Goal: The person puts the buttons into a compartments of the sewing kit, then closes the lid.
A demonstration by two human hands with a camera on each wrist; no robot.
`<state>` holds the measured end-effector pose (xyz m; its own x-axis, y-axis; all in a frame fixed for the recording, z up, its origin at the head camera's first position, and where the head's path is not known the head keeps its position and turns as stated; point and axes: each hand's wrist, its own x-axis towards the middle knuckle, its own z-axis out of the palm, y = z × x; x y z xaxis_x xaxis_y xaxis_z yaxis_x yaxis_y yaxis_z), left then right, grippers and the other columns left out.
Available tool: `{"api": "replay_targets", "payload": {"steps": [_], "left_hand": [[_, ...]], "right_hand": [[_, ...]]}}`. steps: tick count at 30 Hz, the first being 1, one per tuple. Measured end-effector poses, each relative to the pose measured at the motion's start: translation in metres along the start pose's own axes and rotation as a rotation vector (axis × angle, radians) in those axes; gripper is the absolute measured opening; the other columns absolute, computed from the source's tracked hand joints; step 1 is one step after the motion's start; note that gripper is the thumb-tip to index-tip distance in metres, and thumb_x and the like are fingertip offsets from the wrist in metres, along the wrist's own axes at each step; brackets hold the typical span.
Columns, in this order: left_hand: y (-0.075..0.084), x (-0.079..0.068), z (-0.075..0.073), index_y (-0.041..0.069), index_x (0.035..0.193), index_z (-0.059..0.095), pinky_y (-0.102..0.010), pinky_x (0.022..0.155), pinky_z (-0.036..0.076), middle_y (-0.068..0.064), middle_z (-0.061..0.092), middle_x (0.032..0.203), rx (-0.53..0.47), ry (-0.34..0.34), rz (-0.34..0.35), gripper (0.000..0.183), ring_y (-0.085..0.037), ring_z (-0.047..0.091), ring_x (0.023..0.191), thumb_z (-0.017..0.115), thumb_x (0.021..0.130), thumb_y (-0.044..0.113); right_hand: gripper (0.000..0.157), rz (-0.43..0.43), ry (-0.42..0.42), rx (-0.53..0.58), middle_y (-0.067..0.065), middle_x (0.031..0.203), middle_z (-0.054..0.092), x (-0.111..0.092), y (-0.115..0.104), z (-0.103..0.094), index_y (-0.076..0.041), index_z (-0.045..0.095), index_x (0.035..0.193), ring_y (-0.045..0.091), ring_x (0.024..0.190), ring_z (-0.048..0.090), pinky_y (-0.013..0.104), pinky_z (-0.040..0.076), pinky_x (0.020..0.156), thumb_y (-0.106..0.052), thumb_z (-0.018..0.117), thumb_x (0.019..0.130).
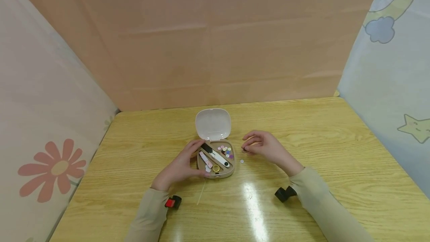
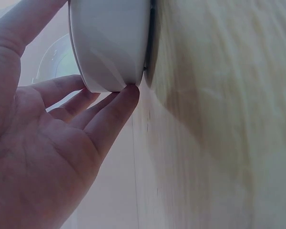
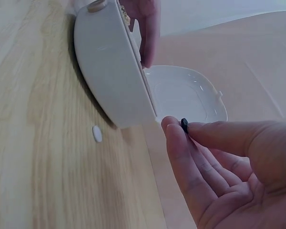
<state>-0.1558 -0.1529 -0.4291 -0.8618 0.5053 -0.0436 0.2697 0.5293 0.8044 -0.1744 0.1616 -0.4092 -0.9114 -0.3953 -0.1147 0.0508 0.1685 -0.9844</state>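
Observation:
A small beige sewing box (image 1: 232, 172) stands on the table with its white lid (image 1: 213, 124) raised at the back. My left hand (image 1: 179, 167) grips the box's left side, thumb at the front rim and fingertips against the wall (image 2: 109, 43). Between thumb and index finger, my right hand (image 3: 224, 176) pinches a small black button (image 3: 184, 125), just right of the box. Inside the box lie a white-and-black handled tool (image 1: 219, 157), a pink patterned strip (image 1: 205, 159), a gold ring-shaped piece (image 1: 216, 168) and several coloured buttons (image 1: 228, 152).
A white button (image 1: 242, 161) lies on the wooden table (image 1: 302, 130) right of the box. In front of the box is a thin pale strip (image 1: 201, 193). A pinkish cloth (image 1: 215, 47) hangs behind the table, with printed sheets at both sides.

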Motion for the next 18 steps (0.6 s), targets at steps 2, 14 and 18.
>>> {"api": "replay_targets", "payload": {"steps": [2, 14, 18], "left_hand": [[0.0, 0.0, 0.0, 0.017, 0.151, 0.029, -0.036, 0.109, 0.032, 0.008, 0.027, 0.148, 0.001, 0.002, 0.001, 0.104, -0.014, 0.029, 0.135, 0.087, 0.066, 0.037], [0.0, 0.0, 0.0, 0.018, 0.151, 0.03, -0.038, 0.109, 0.032, 0.008, 0.027, 0.148, -0.001, 0.002, -0.004, 0.103, -0.015, 0.028, 0.135, 0.086, 0.067, 0.038], [0.0, 0.001, 0.0, 0.018, 0.151, 0.03, -0.039, 0.109, 0.03, 0.009, 0.027, 0.148, 0.01, 0.006, -0.006, 0.103, -0.014, 0.027, 0.136, 0.086, 0.067, 0.039]], "right_hand": [[0.036, -0.013, 0.0, -0.001, 0.028, 0.103, 0.063, 0.003, -0.002, 0.002, 0.017, 0.048, 0.121, 0.036, 0.092, 0.066, 0.045, 0.055, 0.079, 0.007, 0.061, 0.089], [0.032, -0.046, -0.067, 0.006, 0.029, 0.103, 0.062, 0.016, -0.009, 0.02, 0.016, 0.051, 0.119, 0.04, 0.09, 0.065, 0.052, 0.053, 0.081, 0.009, 0.059, 0.089], [0.03, -0.044, -0.082, 0.004, 0.026, 0.101, 0.063, 0.02, -0.01, 0.025, 0.014, 0.053, 0.117, 0.033, 0.087, 0.067, 0.048, 0.055, 0.079, 0.01, 0.059, 0.088]]}}
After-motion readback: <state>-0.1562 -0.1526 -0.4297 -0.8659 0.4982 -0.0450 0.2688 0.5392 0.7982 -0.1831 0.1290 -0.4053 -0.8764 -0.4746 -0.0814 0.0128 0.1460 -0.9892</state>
